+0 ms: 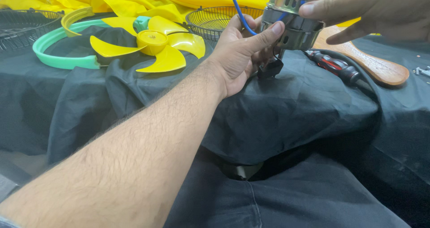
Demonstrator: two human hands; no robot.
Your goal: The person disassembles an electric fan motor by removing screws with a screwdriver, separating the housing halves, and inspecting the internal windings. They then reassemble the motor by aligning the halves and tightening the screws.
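Up above the dark cloth (286, 116), both hands grip a shiny metal motor (296, 13). The left hand (239, 55) wraps it from below, thumb pressed on its side, fingers closed behind; the right hand (376, 10) pinches its upper edge, a blue wire (236, 8) running up just beside the left fingers.

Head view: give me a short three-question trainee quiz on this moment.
1. True or false: both hands grip the silver fan motor.
2. What lies right of the motor on the black cloth: A) red-and-black screwdriver, B) hammer, C) scissors?
3. What colour is the fan blade?

Key: 1 true, left hand and right hand; 2 A; 3 yellow.
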